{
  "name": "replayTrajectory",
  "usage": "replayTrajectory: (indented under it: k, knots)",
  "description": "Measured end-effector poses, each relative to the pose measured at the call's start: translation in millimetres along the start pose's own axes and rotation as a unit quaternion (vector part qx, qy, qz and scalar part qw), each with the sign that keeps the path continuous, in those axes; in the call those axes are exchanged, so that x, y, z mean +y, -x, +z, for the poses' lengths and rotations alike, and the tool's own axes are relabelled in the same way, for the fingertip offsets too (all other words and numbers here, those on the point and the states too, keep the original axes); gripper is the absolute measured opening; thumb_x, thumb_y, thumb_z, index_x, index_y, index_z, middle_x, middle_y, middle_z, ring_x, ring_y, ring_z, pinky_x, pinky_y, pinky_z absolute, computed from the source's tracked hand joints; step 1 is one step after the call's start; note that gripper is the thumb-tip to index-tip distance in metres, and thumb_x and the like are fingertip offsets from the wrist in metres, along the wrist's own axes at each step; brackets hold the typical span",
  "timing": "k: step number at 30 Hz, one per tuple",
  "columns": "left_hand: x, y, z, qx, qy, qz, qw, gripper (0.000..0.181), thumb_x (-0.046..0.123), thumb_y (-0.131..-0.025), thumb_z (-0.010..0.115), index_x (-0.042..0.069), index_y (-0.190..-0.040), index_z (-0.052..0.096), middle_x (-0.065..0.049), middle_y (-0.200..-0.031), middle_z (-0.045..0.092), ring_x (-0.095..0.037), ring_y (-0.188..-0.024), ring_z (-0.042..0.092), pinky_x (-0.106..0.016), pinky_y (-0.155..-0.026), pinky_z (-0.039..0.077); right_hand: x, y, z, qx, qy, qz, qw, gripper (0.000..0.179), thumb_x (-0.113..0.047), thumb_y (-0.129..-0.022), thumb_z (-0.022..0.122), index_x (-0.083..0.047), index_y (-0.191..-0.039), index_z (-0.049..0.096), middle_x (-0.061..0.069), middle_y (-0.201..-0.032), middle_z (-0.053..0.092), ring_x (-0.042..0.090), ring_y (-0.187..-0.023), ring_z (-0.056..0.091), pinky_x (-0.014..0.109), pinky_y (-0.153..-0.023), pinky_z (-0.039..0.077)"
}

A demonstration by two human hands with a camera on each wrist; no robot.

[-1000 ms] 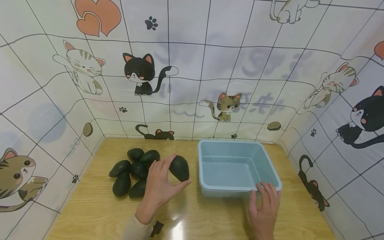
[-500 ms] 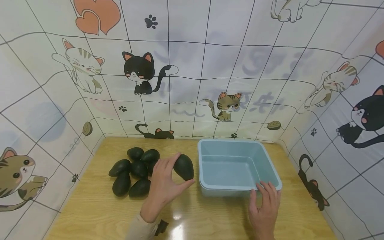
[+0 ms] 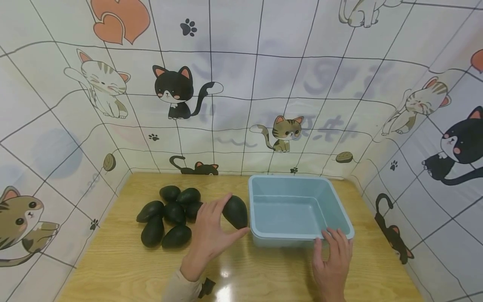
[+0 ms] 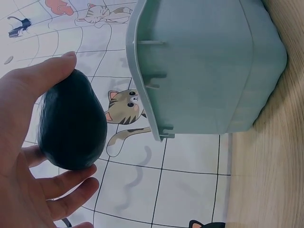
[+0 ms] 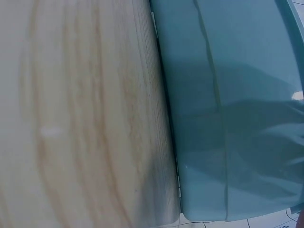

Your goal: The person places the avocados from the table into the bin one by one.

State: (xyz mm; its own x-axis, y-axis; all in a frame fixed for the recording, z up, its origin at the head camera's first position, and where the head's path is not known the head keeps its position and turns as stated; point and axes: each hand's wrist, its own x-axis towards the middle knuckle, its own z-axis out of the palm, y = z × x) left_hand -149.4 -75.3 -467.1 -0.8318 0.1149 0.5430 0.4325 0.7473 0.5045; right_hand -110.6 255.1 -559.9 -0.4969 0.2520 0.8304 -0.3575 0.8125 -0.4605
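Observation:
My left hand (image 3: 209,235) holds a dark green avocado (image 3: 236,212) between thumb and fingertips, just left of the pale blue plastic tub (image 3: 279,242). In the left wrist view the avocado (image 4: 71,121) is tilted, and the outer wall of the tub (image 4: 199,71) stands beside it with a gap between. My right hand (image 3: 333,260) grips the tub's front rim near its right corner, fingers over the edge and thumb outside. The right wrist view shows the tub's side (image 5: 194,118) with the hand's shadow on it; the hand itself is nearly all out of that view.
Several more avocados (image 3: 174,214) lie in a cluster on the wooden table (image 3: 124,268), left of my left hand. A cat-patterned cloth wall (image 3: 234,84) encloses the table at the back and both sides.
My left hand has moved right with the avocado, close to the tub's left side, uncovering more of the cluster. The right hand and the tub have stayed put.

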Motion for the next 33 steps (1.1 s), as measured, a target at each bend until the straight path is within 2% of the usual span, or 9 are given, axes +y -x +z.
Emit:
replayTrajectory:
  k: [5, 14, 24, 33]
  knots:
    - [3.4, 0.3, 2.4, -0.014, 0.012, -0.003, 0.9998, 0.102, 0.061, -0.068, 0.095, 0.019, -0.153, 0.056, -0.006, -0.139, 0.069, -0.032, -0.129, 0.063, -0.061, -0.117, 0.044, 0.1, 1.0, -0.4, -0.006, 0.002, 0.005, 1.0, 0.028, -0.016, -0.099, 0.068, 0.006, -0.115, 0.073, 0.025, -0.123, 0.071, 0.051, -0.128, 0.056, 0.077, -0.125, 0.019]
    - [8.7, -2.0, 11.9, -0.036, -0.001, 0.023, 0.9991, 0.101, 0.066, -0.07, 0.092, 0.023, -0.153, 0.054, -0.004, -0.132, 0.071, -0.028, -0.119, 0.064, -0.055, -0.109, 0.049, 0.3, 2.1, -0.5, -0.005, 0.0, 0.006, 1.0, 0.027, -0.013, -0.097, 0.069, 0.006, -0.115, 0.074, 0.026, -0.123, 0.071, 0.051, -0.127, 0.055, 0.077, -0.126, 0.018]
    - [12.5, -3.2, 20.3, -0.025, 0.002, 0.032, 0.9992, 0.099, 0.064, -0.069, 0.093, 0.021, -0.151, 0.057, -0.005, -0.13, 0.072, -0.03, -0.122, 0.065, -0.061, -0.115, 0.045, -0.4, 1.5, -1.2, -0.011, 0.002, 0.01, 0.9999, 0.027, -0.015, -0.098, 0.069, 0.006, -0.115, 0.073, 0.025, -0.124, 0.07, 0.051, -0.129, 0.055, 0.078, -0.125, 0.018]
    - [16.7, -8.3, 24.9, -0.019, 0.001, 0.019, 0.9996, 0.1, 0.065, -0.069, 0.093, 0.021, -0.151, 0.057, -0.005, -0.131, 0.072, -0.031, -0.12, 0.065, -0.063, -0.115, 0.045, -3.7, -1.0, -1.4, -0.008, -0.001, 0.009, 0.9999, 0.027, -0.014, -0.099, 0.067, 0.007, -0.114, 0.073, 0.027, -0.124, 0.07, 0.053, -0.128, 0.055, 0.075, -0.127, 0.017]
